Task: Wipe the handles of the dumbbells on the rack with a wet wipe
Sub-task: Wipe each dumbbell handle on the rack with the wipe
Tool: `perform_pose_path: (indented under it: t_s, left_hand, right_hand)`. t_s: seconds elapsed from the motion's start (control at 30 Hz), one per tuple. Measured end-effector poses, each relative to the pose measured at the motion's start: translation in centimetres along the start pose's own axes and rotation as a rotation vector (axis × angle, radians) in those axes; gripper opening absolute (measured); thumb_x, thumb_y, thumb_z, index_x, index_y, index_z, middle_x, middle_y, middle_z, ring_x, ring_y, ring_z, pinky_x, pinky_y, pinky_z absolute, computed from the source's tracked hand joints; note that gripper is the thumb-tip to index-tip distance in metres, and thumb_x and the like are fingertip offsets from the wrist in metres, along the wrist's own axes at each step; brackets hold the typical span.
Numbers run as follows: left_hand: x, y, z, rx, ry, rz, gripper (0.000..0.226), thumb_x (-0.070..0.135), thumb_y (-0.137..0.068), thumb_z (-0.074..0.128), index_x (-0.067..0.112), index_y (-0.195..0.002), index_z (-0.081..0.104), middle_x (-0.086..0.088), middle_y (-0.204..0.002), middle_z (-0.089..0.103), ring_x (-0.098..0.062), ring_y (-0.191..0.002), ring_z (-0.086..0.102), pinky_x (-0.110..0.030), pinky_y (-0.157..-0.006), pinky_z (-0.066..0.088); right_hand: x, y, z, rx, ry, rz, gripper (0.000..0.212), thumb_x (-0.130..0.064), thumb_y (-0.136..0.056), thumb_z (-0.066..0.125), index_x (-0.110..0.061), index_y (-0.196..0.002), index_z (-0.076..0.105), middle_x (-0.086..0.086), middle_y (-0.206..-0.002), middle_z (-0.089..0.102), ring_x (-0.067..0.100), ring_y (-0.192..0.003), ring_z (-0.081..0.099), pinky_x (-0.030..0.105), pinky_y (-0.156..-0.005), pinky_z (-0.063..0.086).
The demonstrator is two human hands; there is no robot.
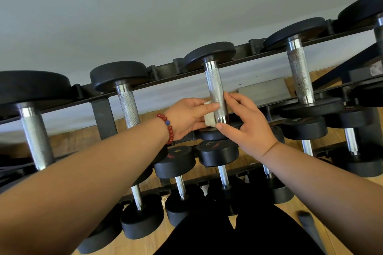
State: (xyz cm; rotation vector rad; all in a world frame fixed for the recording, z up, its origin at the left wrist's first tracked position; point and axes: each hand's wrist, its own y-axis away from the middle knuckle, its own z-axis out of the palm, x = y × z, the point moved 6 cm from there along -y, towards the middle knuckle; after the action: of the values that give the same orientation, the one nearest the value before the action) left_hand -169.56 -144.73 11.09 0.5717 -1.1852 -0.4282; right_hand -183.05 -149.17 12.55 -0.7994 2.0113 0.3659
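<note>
Head view: left grip [186, 118] pinches wipe [209, 119] against handle [215, 87], mid-wipe; right grip [246, 125], spread, touches opposite; next, rub above both grips.

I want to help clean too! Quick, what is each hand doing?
Left hand: holds the wet wipe against the dumbbell handle.
Right hand: open, fingers touching that handle.
</note>
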Motion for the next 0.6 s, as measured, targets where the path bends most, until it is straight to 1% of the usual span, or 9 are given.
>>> perform_pose_path:
  t_s: [0.07,0.17,0.23,0.3,0.37,0.43,0.5,0.53,0.6]
  left_hand:
    - [0.3,-0.1,-0.2,0.011,0.009,0.004,0.027,0.018,-0.089,0.061,0.006,-0.113,0.063,-0.007,-0.100,0.073,-0.016,-0.094,0.071,-0.026,-0.080,0.057]
    - [0.0,-0.3,0.5,0.015,0.042,0.014,0.042,0.019,-0.088,0.062,0.002,-0.125,0.057,-0.012,-0.109,0.070,-0.019,-0.100,0.068,-0.029,-0.086,0.056]
    - [-0.3,-0.3,0.4,0.020,0.043,0.015,0.038,0.017,-0.090,0.060,0.002,-0.124,0.058,-0.011,-0.109,0.070,-0.020,-0.101,0.068,-0.029,-0.087,0.056]
    - [-0.4,0.0,-0.4,0.032,0.045,0.011,0.027,0.016,-0.090,0.060,0.004,-0.115,0.062,-0.009,-0.102,0.073,-0.018,-0.097,0.070,-0.027,-0.085,0.056]
    - [-0.2,0.2,-0.8,0.040,0.038,0.015,0.021,0.015,-0.090,0.060,0.005,-0.109,0.063,-0.008,-0.100,0.073,-0.018,-0.095,0.070,-0.028,-0.084,0.057]
    - [0.1,0.0,-0.4,0.057,0.019,0.023,0.027,0.015,-0.090,0.061,0.003,-0.115,0.062,-0.010,-0.104,0.072,-0.019,-0.097,0.070,-0.029,-0.085,0.057]
    - [0.2,-0.3,0.4,0.084,0.012,0.033,0.037,0.017,-0.090,0.062,0.002,-0.124,0.058,-0.013,-0.110,0.070,-0.021,-0.101,0.068,-0.031,-0.088,0.056]
    - [0.2,-0.4,0.8,0.101,0.013,0.040,0.039,0.019,-0.090,0.063,0.003,-0.125,0.058,-0.013,-0.110,0.069,-0.021,-0.102,0.068,-0.031,-0.089,0.056]
    - [-0.1,-0.3,0.8,0.140,0.008,0.065,0.035,0.021,-0.090,0.063,0.007,-0.122,0.061,-0.012,-0.109,0.070,-0.022,-0.101,0.068,-0.033,-0.089,0.055]
  right_hand:
    - [0.0,0.0,0.0,0.004,0.001,0.006,0.078,-0.056,-0.077,0.054,-0.020,-0.144,0.039,-0.008,-0.133,0.044,0.002,-0.125,0.040,0.004,-0.103,0.027]
    - [-0.1,-0.1,-0.1,0.015,-0.011,-0.013,0.071,-0.055,-0.078,0.055,-0.027,-0.141,0.036,-0.011,-0.131,0.043,-0.004,-0.123,0.039,0.003,-0.102,0.027]
    - [-0.2,-0.1,-0.2,0.013,-0.020,-0.023,0.069,-0.054,-0.078,0.056,-0.030,-0.139,0.034,-0.014,-0.130,0.042,-0.014,-0.121,0.036,0.001,-0.100,0.026]
    - [-0.3,0.0,-0.1,0.014,-0.020,-0.025,0.069,-0.054,-0.078,0.056,-0.031,-0.139,0.033,-0.015,-0.129,0.042,-0.017,-0.120,0.034,0.001,-0.100,0.026]
    - [-0.2,0.0,-0.1,0.020,-0.010,-0.028,0.069,-0.053,-0.078,0.055,-0.029,-0.140,0.034,-0.013,-0.130,0.043,-0.014,-0.120,0.036,0.001,-0.100,0.026]
    - [-0.1,0.0,-0.1,0.022,0.002,-0.026,0.071,-0.054,-0.078,0.055,-0.026,-0.141,0.037,-0.011,-0.131,0.044,-0.007,-0.121,0.038,0.001,-0.101,0.026]
    - [-0.1,-0.1,-0.1,0.025,0.008,-0.025,0.073,-0.054,-0.078,0.055,-0.022,-0.142,0.039,-0.011,-0.131,0.043,-0.005,-0.122,0.037,0.001,-0.100,0.025]
    - [-0.1,-0.1,-0.1,0.027,0.008,-0.027,0.073,-0.053,-0.078,0.055,-0.021,-0.142,0.039,-0.011,-0.131,0.043,-0.006,-0.122,0.037,0.000,-0.100,0.025]
    - [-0.2,-0.1,-0.1,0.026,0.000,-0.036,0.071,-0.052,-0.078,0.056,-0.024,-0.141,0.038,-0.011,-0.130,0.043,-0.007,-0.121,0.036,0.000,-0.100,0.025]
